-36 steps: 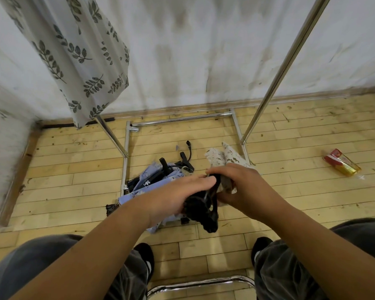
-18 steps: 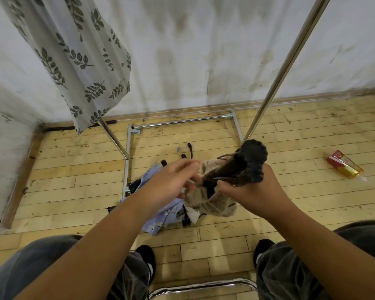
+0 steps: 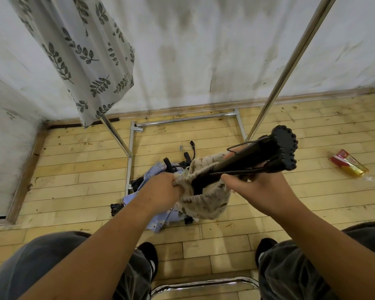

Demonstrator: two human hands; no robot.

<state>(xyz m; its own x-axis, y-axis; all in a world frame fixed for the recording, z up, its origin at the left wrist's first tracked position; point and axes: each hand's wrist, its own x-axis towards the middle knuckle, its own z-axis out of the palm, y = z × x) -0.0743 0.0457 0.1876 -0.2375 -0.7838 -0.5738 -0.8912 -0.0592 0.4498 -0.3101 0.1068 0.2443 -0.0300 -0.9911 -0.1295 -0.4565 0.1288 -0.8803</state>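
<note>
The right hand (image 3: 266, 191) is curled round a bundle of black hangers (image 3: 258, 156), which slants up toward 2 o'clock from it. A beige patterned garment (image 3: 208, 202) hangs from the bundle's lower end. The left hand (image 3: 160, 187), at 9 o'clock of the garment, pinches its edge. Beneath them, on the wooden floor (image 3: 74, 169), lies a pale blue garment (image 3: 158, 215). A red and yellow packet (image 3: 347, 163) lies at 3 o'clock, and a leaf-print cloth (image 3: 80, 53) hangs at 10 o'clock.
</note>
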